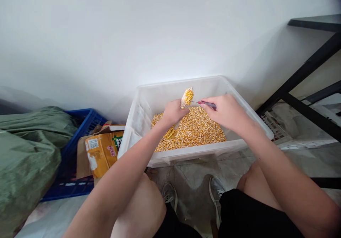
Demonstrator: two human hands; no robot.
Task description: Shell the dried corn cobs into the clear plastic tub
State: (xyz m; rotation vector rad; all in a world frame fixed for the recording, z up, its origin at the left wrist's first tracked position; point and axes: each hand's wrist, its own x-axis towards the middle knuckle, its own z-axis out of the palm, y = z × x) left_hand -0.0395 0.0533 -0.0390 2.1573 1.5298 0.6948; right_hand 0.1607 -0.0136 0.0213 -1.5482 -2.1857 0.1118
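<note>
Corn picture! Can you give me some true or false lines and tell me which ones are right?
1. The left hand holds a corn cob. True.
2. The right hand holds a spoon. False: it holds a thin-shafted tool.
3. Loose kernels lie in the white bin. True.
4. The held cob is completely bare. False: it has yellow kernels on it.
5. A blue crate is left of the bin. True.

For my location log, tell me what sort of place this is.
Probably an indoor storage corner, going by the white plastic tub of loose corn kernels, the blue plastic crate and the cardboard box beside it.
</note>
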